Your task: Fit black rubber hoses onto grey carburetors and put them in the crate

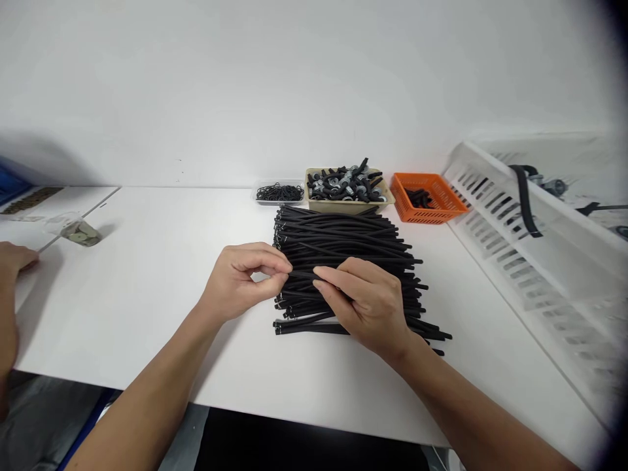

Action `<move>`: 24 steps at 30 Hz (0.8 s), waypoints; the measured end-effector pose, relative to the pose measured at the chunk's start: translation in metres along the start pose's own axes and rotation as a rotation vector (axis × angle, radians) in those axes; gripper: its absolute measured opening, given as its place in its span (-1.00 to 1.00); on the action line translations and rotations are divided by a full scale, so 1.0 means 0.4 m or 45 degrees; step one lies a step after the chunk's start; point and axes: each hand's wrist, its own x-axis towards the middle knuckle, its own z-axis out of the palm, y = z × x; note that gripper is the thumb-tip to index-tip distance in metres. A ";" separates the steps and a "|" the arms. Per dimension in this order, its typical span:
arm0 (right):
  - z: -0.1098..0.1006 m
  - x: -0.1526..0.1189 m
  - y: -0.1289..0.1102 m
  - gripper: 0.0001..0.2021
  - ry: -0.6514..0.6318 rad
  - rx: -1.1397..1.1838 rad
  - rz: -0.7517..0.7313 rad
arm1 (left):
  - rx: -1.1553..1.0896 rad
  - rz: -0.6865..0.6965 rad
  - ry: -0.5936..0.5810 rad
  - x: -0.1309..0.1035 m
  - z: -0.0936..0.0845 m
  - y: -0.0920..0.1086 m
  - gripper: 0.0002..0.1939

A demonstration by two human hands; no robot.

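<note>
A wide pile of black tubes (343,245) lies crosswise on the white table, with small shiny bits at the left ends. Above the pile, my right hand (366,297) pinches one black tube (301,275) between thumb and fingers. At that tube's left end my left hand (252,278) is closed in a pinch, fingertips against it; whether a small piece also sits there is hidden.
Behind the pile stand a clear tray of black rings (279,192), a beige bin of black and metal parts (348,208) and an orange basket (426,216). A white slatted crate (530,248) is at right. At left are a tipped clear cup (81,230) and another person's hand (17,256).
</note>
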 end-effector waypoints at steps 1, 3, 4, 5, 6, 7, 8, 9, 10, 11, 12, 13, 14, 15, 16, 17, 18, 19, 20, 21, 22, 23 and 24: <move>-0.001 0.001 0.003 -0.88 -0.004 0.002 0.004 | 0.015 0.016 -0.012 0.000 0.001 -0.001 -0.80; -0.003 0.002 0.010 -0.87 -0.020 -0.009 0.009 | 0.060 0.039 -0.032 -0.001 0.005 -0.004 -0.81; -0.004 0.003 0.014 -0.87 -0.033 -0.026 0.011 | 0.088 0.045 -0.039 -0.002 0.007 -0.005 -0.82; -0.005 0.004 0.018 -0.87 -0.047 -0.048 0.010 | 0.120 0.046 -0.041 -0.002 0.010 -0.007 -0.84; -0.006 0.005 0.022 -0.86 -0.063 -0.075 0.004 | 0.154 0.046 -0.038 -0.003 0.013 -0.009 -0.87; -0.007 0.006 0.026 -0.85 -0.081 -0.107 -0.006 | 0.190 0.049 -0.033 -0.003 0.016 -0.012 -0.91; -0.007 0.007 0.031 -0.84 -0.101 -0.144 -0.020 | 0.227 0.057 -0.021 -0.004 0.018 -0.016 -0.95; -0.007 0.007 0.035 -0.82 -0.121 -0.184 -0.038 | 0.264 0.073 -0.004 -0.005 0.021 -0.020 -0.94; -0.007 0.008 0.040 -0.81 -0.136 -0.225 -0.056 | 0.300 0.100 0.013 -0.005 0.023 -0.024 -0.90; -0.006 0.008 0.045 -0.79 -0.147 -0.267 -0.072 | 0.335 0.127 0.038 -0.006 0.024 -0.029 -0.87; -0.005 0.008 0.051 -0.78 -0.153 -0.309 -0.085 | 0.369 0.152 0.063 -0.006 0.026 -0.034 -0.84; -0.003 0.007 0.056 -0.77 -0.154 -0.352 -0.096 | 0.399 0.168 0.091 -0.006 0.027 -0.038 -0.82; -0.002 0.007 0.062 -0.76 -0.154 -0.393 -0.105 | 0.422 0.175 0.119 -0.006 0.028 -0.041 -0.81; 0.000 0.006 0.068 -0.75 -0.151 -0.432 -0.111 | 0.439 0.175 0.143 -0.006 0.029 -0.043 -0.81; 0.002 0.004 0.073 -0.75 -0.149 -0.468 -0.112 | 0.451 0.170 0.165 -0.005 0.029 -0.045 -0.81; 0.005 0.003 0.079 -0.74 -0.144 -0.497 -0.109 | 0.459 0.163 0.184 -0.005 0.029 -0.046 -0.82; 0.007 0.001 0.083 -0.73 -0.138 -0.518 -0.102 | 0.467 0.155 0.198 -0.005 0.029 -0.047 -0.83; 0.010 -0.002 0.088 -0.72 -0.130 -0.533 -0.090 | 0.476 0.147 0.208 -0.005 0.029 -0.047 -0.84; 0.013 -0.004 0.092 -0.71 -0.124 -0.543 -0.078 | 0.485 0.141 0.215 -0.005 0.028 -0.048 -0.84; 0.016 -0.007 0.095 -0.71 -0.119 -0.550 -0.067 | 0.491 0.134 0.220 -0.005 0.027 -0.050 -0.84; 0.019 -0.009 0.098 -0.70 -0.119 -0.555 -0.057 | 0.495 0.127 0.221 -0.006 0.027 -0.051 -0.84; 0.022 -0.012 0.101 -0.70 -0.121 -0.558 -0.048 | 0.496 0.118 0.219 -0.007 0.027 -0.053 -0.84; 0.025 -0.014 0.103 -0.69 -0.126 -0.559 -0.041 | 0.496 0.108 0.216 -0.007 0.027 -0.055 -0.85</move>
